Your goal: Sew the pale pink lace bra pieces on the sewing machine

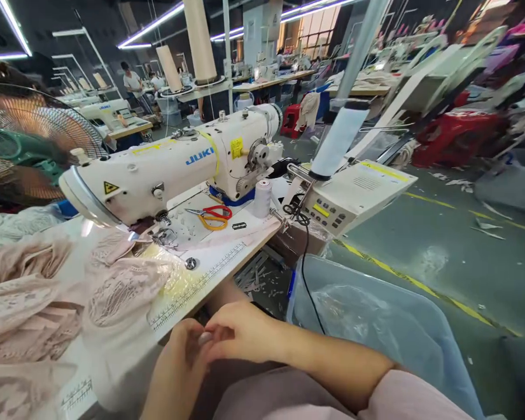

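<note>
My left hand (180, 357) and my right hand (241, 331) meet in front of my lap, just off the near edge of the sewing table (214, 281). Their fingers are curled in and touch each other. Between the fingertips shows a small pale rounded thing (205, 337), too small and too covered to name. Above the hands, a small round metal part (191, 263) lies on the tabletop. The white sewing machine (179, 163) stands behind it, and pale pink lace fabric (122, 289) spreads under its needle area and leftward.
Scissors with red and orange handles (216, 217), a razor blade (239, 226) and a white thread cone (263, 199) are on the table. A control box (359, 198) sits right. Below is a translucent plastic bin (376, 273). A fan (35, 140) stands left.
</note>
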Available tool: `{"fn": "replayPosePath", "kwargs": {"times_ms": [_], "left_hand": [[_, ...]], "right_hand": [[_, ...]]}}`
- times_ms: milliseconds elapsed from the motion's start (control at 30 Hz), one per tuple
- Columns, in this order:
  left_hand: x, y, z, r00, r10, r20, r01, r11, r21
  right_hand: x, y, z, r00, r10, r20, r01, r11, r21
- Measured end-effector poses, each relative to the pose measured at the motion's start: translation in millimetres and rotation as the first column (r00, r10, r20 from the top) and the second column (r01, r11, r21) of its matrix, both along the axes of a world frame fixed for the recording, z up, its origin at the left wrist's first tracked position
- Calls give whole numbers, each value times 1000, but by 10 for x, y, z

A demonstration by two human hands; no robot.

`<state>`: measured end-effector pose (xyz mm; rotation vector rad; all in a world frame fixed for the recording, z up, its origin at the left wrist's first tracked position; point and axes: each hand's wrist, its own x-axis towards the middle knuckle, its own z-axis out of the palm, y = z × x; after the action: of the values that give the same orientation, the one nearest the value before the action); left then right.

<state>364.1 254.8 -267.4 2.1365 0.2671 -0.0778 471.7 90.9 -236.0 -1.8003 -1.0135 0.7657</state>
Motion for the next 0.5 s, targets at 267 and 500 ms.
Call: {"fn": "replayPosePath", "kwargs": {"times_ms": [267, 500], "left_hand": [[279, -31, 484, 991, -130, 18, 132, 980, -151], [1135, 271, 562, 972, -194, -129, 209, 478, 853]], "right_hand": [[90, -187, 70, 976, -131, -176, 151, 983, 108], [138, -239, -84, 940, -272, -204, 302, 945, 129]]}}
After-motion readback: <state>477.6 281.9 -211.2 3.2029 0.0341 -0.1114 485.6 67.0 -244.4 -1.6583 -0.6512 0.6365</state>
